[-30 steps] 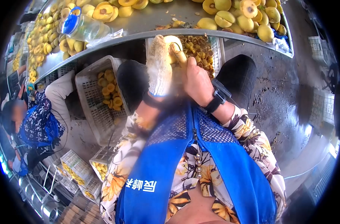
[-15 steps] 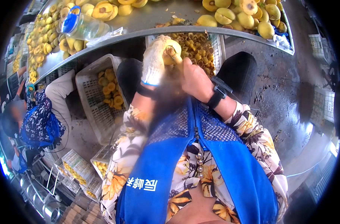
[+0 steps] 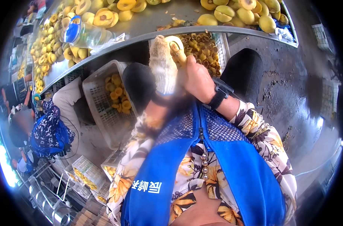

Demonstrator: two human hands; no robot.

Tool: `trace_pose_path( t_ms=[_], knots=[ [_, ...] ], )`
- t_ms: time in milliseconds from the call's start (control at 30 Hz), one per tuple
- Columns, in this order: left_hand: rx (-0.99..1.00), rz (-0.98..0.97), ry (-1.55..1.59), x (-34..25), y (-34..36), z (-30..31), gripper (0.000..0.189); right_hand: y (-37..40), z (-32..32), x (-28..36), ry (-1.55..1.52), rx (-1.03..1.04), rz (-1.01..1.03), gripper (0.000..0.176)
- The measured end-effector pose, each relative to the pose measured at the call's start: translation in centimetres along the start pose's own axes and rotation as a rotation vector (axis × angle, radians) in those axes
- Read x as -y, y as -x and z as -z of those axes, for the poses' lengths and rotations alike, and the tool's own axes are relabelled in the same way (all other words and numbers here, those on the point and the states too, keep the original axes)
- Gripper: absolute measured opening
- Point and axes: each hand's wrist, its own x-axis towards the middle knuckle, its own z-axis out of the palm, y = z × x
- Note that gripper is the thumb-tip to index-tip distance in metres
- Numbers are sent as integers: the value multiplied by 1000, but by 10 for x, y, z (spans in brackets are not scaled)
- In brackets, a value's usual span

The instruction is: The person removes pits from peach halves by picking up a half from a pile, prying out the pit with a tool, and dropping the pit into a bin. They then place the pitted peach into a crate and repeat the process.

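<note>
My left hand [image 3: 163, 69], in a white knit glove, is closed around a yellow peach half [image 3: 176, 39] with its cut face showing. My bare right hand [image 3: 200, 78], with a black band at the wrist, grips a small hand tool [image 3: 180, 57]. The tool's tip meets the middle of the peach half; its exact shape is hard to make out. Both hands are above a white crate [image 3: 222, 49] of brownish-yellow peach scraps [image 3: 201, 47], between my knees.
A metal table [image 3: 156, 17] ahead carries peach halves [image 3: 47, 51], whole-looking peaches [image 3: 245, 16] and a clear jug [image 3: 88, 34] with a blue lid. At left stands another crate [image 3: 103, 101] holding peach halves. A co-worker [image 3: 51, 124] sits farther left. Wet floor [image 3: 280, 90] lies right.
The view has shifted slightly. My left hand has turned the peach half a little, and my right hand's tool has changed angle against it. Both hands keep their hold.
</note>
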Motion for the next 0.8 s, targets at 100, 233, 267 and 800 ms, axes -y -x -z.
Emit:
trace_pose_path(
  t_ms=[100,233,267,800],
  knots=[
    [26,-121,-197,-1,-1,4,34,1,0,0,13,6,-8,24],
    [-16,26,-44,-3,-2,4,32,3,-3,-1,26,-10,-7,24],
    [-34,164,108,-9,-3,3,32,3,-4,-1,30,-12,-11,25],
    [173,774,972,-8,-30,19,32,-3,6,5,-321,291,-244,14]
  ],
)
